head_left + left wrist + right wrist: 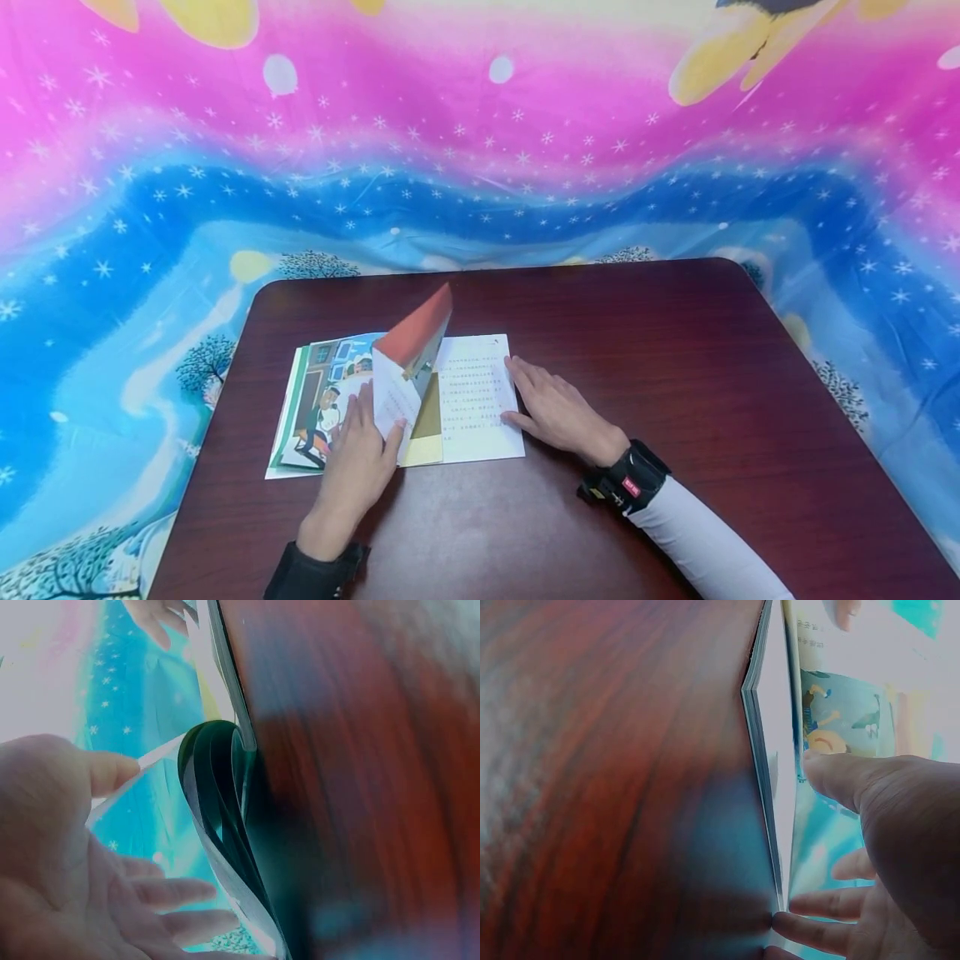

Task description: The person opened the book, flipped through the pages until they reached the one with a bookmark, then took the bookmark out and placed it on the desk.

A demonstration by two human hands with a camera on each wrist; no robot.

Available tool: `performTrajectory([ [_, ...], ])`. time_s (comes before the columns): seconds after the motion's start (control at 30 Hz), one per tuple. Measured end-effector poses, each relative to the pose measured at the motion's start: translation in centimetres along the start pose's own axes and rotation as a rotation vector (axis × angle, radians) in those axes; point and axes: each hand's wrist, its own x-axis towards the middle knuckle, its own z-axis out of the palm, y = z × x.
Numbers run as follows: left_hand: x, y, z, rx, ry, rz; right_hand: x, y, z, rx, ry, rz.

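An illustrated book (480, 400) lies spread on the dark wooden table, with printed text on its right page and a picture (322, 408) on the left. Between them a raised leaf (420, 337) with a red-brown top stands tilted over the middle. My left hand (358, 458) rests on the left side, fingers extended. In the left wrist view its thumb (112, 771) touches the edge of a page, and several leaves bow in a curve. My right hand (562, 408) touches the right page's outer edge, its fingers straight and spread. Part of the left page is hidden by my left hand.
The brown table (712, 375) extends around the book on all sides. Behind it hangs a pink and blue cloth (465, 183) printed with snowflakes and trees. Each wrist carries a black strap, such as the right strap (633, 482).
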Motion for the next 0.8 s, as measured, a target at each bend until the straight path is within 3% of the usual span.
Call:
performTrajectory([
  [0.2,0.0,-0.8,-0.3,-0.124,0.239,-0.018,0.0,0.0,0.1,-0.016,0.006,-0.001],
  [0.4,0.0,-1.8,-0.6,-0.059,0.429,0.022,-0.1,0.1,0.3,-0.016,0.006,-0.002],
  [0.53,0.1,-2.3,-0.9,0.02,0.455,0.03,-0.1,0.1,0.4,-0.018,0.001,-0.002],
  [0.8,0.1,-2.6,-0.9,0.129,0.377,0.051,-0.1,0.1,0.3,-0.014,-0.005,0.001],
])
